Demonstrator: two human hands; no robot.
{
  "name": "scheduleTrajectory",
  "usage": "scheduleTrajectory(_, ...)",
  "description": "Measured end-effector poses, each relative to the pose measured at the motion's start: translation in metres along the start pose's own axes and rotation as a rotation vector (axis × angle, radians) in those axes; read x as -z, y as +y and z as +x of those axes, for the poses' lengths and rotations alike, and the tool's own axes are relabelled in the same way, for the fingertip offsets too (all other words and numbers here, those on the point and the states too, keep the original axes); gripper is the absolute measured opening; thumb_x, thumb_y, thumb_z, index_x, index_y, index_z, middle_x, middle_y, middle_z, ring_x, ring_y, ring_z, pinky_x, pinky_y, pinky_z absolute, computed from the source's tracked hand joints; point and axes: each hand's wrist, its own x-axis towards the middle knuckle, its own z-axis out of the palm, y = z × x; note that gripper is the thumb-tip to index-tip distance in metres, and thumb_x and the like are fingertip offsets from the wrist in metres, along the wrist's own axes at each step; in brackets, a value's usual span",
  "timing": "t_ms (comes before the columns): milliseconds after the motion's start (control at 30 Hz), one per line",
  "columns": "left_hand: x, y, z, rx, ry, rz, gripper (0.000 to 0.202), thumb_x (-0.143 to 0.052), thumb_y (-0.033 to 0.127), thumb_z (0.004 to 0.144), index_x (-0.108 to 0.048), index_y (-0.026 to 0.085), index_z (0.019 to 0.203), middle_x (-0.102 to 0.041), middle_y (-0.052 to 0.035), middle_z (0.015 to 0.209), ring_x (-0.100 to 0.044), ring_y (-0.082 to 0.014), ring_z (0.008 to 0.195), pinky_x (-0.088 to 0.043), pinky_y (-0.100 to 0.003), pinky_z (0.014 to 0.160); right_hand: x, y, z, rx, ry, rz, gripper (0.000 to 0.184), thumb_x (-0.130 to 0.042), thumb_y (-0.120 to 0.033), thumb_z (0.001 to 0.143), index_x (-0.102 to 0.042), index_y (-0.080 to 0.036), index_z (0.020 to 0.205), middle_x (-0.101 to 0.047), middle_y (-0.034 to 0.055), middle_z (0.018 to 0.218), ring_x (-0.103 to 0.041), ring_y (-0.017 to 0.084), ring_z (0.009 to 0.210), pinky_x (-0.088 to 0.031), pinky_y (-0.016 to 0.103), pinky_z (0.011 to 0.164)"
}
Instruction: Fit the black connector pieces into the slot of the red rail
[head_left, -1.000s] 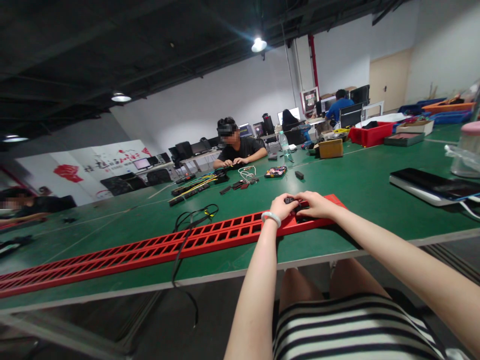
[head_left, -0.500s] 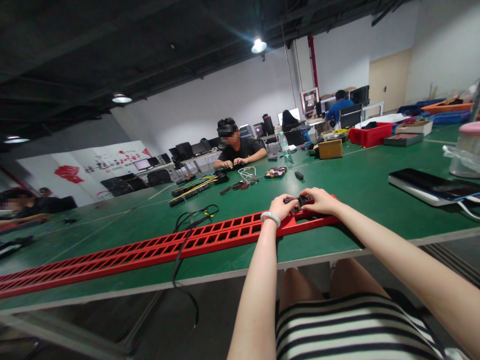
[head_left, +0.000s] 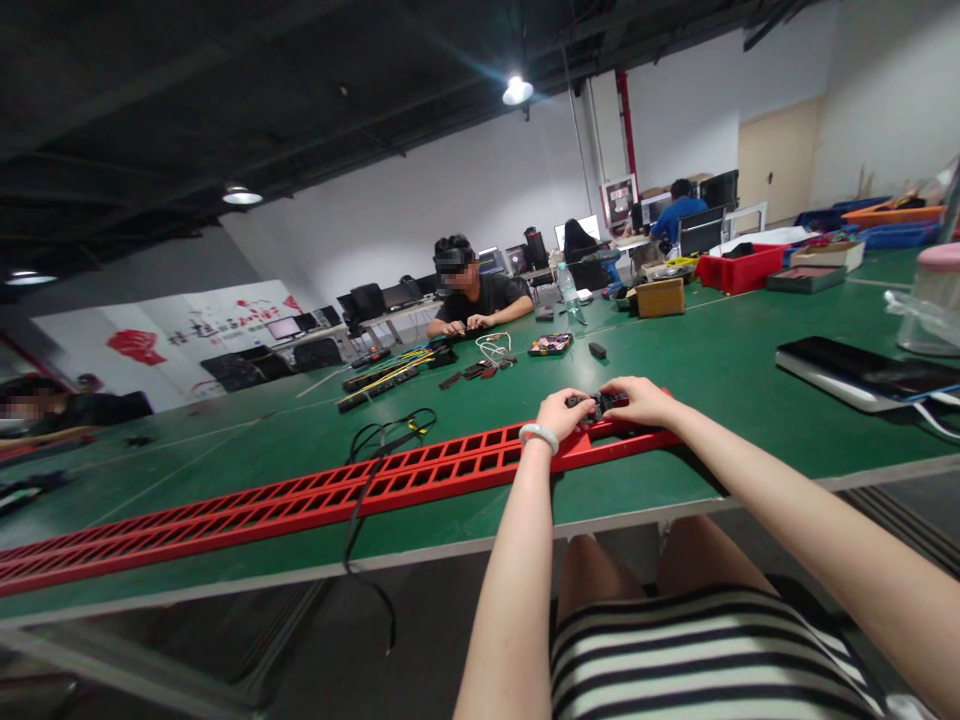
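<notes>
Both hands meet over the right end of a long red slotted frame (head_left: 442,478) that lies along the near side of the green table. My left hand (head_left: 561,415), with a pale bracelet at the wrist, is closed on the left side of a small black part (head_left: 598,406). From the other side, my right hand (head_left: 637,400) grips the same part between thumb and fingers. Its exact kind is hard to make out, since the fingers cover much of it. Across the frame, left of my hands, runs a black cable (head_left: 365,495) that hangs over the table edge.
Across the table (head_left: 480,520), a person (head_left: 480,295) works with both hands near black strips with yellow wires (head_left: 386,385). A white cable (head_left: 495,350) and a small black block (head_left: 597,351) lie beyond my hands. At right are a phone (head_left: 862,362) and a red bin (head_left: 742,268).
</notes>
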Motion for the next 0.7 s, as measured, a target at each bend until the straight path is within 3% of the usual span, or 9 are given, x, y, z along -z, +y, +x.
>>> scheduleTrajectory(700,0.0009,-0.004,0.0012,-0.008,-0.017,0.009,0.029,-0.056,0.035,0.072,-0.058,0.013,0.09,-0.065,-0.0078,0.077,-0.056,-0.0078,0.049,-0.047,-0.02,0.048,0.0034,-0.0029,-0.0005,0.038,-0.106,-0.029,0.037,-0.059,-0.033,0.067,-0.063,-0.019,0.1,-0.064,0.0047,0.098,-0.058,0.02,0.089,-0.044,0.027,0.079)
